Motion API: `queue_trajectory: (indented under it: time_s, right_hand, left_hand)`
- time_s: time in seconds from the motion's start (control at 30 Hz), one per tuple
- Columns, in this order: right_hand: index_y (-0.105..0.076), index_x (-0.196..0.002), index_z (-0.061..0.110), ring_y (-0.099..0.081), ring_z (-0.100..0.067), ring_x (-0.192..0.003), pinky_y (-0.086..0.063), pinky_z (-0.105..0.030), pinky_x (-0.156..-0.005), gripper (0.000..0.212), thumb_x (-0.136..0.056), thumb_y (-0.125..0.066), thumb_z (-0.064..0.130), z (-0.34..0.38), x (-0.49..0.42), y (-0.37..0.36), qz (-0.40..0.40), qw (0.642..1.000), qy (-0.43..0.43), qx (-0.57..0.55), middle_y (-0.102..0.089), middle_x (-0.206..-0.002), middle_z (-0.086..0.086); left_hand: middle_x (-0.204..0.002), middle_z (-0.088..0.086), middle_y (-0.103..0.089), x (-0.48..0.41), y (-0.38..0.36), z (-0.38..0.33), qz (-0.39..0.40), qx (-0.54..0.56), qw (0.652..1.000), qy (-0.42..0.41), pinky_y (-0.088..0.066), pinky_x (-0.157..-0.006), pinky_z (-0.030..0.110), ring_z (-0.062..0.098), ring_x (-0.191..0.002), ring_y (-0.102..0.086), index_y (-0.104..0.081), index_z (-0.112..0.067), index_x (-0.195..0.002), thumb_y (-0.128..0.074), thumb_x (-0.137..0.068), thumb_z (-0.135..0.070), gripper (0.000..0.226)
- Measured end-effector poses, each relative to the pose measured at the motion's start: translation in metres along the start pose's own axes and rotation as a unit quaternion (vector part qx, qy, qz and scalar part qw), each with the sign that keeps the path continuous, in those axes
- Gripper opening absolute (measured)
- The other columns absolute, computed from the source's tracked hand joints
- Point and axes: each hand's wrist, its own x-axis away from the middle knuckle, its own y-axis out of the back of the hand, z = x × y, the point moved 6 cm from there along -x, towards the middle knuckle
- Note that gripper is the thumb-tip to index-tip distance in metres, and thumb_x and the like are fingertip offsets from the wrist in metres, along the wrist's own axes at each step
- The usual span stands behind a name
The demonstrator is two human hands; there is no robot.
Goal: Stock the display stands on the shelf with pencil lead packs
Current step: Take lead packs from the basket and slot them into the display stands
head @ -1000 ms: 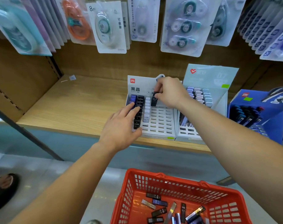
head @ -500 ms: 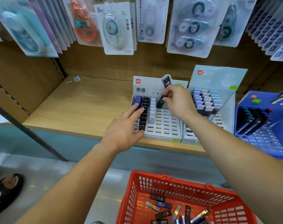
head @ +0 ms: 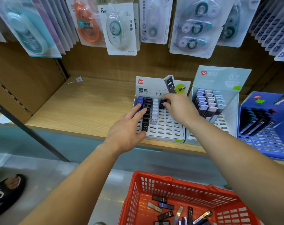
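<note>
Pinching a black lead pack (head: 161,103) in the right grip (head: 180,109) at the white display stand (head: 168,129), left grip (head: 126,130) flat, fingers (head: 137,111) straight on its left columns, red basket (head: 170,178) below.

On the shelf (head: 89,108), a second stand (head: 222,82) sits right of the centre stand (head: 167,127), a third stand (head: 264,140) beyond; the basket (head: 170,177) before it, lower.
</note>
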Motion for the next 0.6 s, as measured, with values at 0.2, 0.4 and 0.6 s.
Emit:
queue_trajectory:
  time_s: [0.2,0.4,0.6]
  right_hand:
    - [-0.071,-0.118,0.018,-0.066,-0.023,-0.1,-0.054,-0.042,-0.092,0.025,-0.095,-0.067,0.025,0.006,0.0,0.005,0.005,0.999,-0.02,-0.033,-0.073,-0.104,-0.003]
    - [-0.067,-0.124,0.021,-0.065,-0.018,-0.1,-0.056,-0.04,-0.089,0.038,-0.089,-0.073,0.035,0.03,0.036,0.04,-0.042,0.997,-0.028,-0.057,-0.071,-0.112,0.0]
    - [-0.072,-0.11,0.027,-0.065,-0.014,-0.091,-0.054,-0.036,-0.087,0.029,-0.084,-0.075,0.04,0.014,0.147,0.055,0.0,0.995,-0.06,-0.085,-0.071,-0.102,0.01]
  left_hand:
    - [-0.168,-0.018,-0.004,0.0,0.004,-0.001,-0.005,-0.006,1.0,-0.004,-0.035,-0.117,0.037,0.015,-0.151,-0.024,-0.016,-0.034,-0.16,-0.061,-0.095,-0.04,0.079]
    - [-0.162,-0.013,-0.03,0.027,0.027,-0.026,-0.085,0.025,0.996,0.005,-0.036,-0.113,0.031,0.01,-0.145,-0.033,-0.034,-0.027,-0.155,-0.057,-0.097,-0.046,0.066]
    - [-0.149,-0.007,-0.044,0.099,-0.008,-0.052,-0.042,0.021,0.999,0.028,-0.042,-0.108,0.036,0.017,-0.136,-0.045,-0.047,-0.026,-0.145,-0.057,-0.096,-0.048,0.055]
